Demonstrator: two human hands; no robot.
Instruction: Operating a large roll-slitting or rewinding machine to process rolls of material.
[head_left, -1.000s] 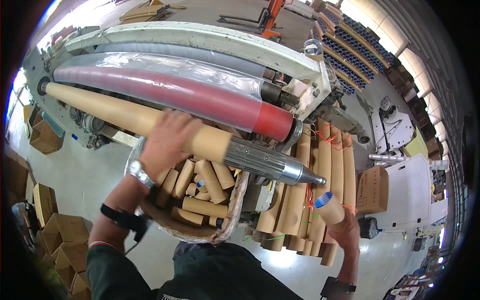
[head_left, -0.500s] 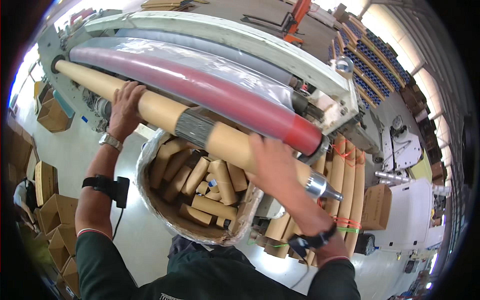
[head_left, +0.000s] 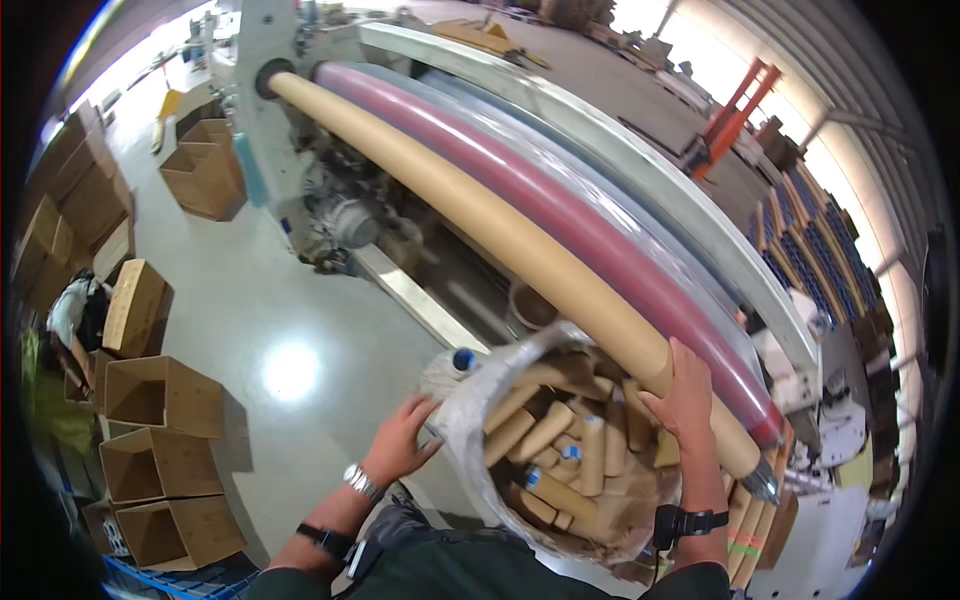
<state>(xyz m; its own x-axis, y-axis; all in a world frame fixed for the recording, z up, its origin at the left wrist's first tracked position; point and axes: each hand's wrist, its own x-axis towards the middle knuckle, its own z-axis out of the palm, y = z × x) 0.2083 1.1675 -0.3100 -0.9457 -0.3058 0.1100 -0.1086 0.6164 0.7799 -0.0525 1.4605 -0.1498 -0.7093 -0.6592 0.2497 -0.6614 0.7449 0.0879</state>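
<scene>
A long brown cardboard tube [head_left: 480, 220] lies slantwise on a shaft with a metal tip [head_left: 765, 487], along the front of a machine. My right hand [head_left: 685, 390] grips the tube near its right end, fingers and thumb bent over its surface. My left hand [head_left: 405, 440] is off the tube, fingers apart and holding nothing. It hovers just left of a round bin [head_left: 462, 440] lined with pale plastic. Inside the bin lie several short cardboard cores [head_left: 593, 455]. A small tube with a blue inside [head_left: 463, 361] stands by the bin's rim, beyond my left hand.
Behind the tube runs a red film-covered roller [head_left: 560, 210] on the machine frame [head_left: 600, 105]. Open cardboard boxes [head_left: 165, 395] line the floor at left, where another person [head_left: 80, 315] bends down. Long tied tubes [head_left: 750, 535] lie at lower right. An orange lift [head_left: 725, 125] stands far off.
My left hand has let go of the tube and dropped beside the bin. The dark grey band between the tube's sections no longer shows. My right hand stays on the tube; the view has turned left.
</scene>
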